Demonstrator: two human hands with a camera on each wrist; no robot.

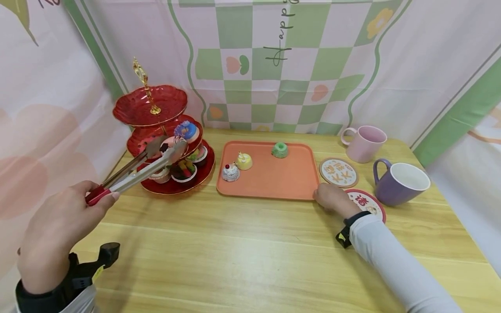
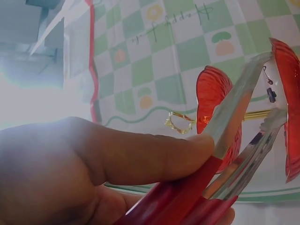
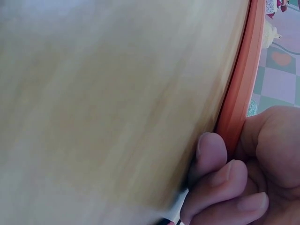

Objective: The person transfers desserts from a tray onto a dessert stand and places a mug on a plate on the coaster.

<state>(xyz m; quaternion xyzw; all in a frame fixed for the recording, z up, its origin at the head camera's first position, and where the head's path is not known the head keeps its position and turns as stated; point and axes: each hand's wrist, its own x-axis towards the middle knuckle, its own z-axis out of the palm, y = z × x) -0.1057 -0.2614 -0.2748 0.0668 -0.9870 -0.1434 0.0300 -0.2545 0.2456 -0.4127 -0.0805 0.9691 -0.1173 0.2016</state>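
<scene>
My left hand point(image 1: 58, 217) grips metal tongs point(image 1: 138, 174) by their red handles. The tong tips are around a small pale pink cake with dark bits point(image 2: 271, 89) on the middle tier of a red three-tier cake stand point(image 1: 150, 106); whether they touch it I cannot tell. At the near right corner of an orange tray point(image 1: 270, 180), my right hand point(image 1: 332, 199) pinches the rim between thumb and curled fingers. The tray holds a white cake with a red berry point(image 1: 231, 172), a yellow cake point(image 1: 244, 161) and a green ring-shaped cake point(image 1: 279, 150).
A blue-topped cupcake point(image 1: 187, 131) shares the middle tier; several cupcakes point(image 1: 184, 171) sit on the bottom one. Right of the tray are two round coasters, one white and orange point(image 1: 339, 172), one red-rimmed point(image 1: 368, 202), plus a pink mug point(image 1: 365, 143) and a purple mug point(image 1: 399, 184).
</scene>
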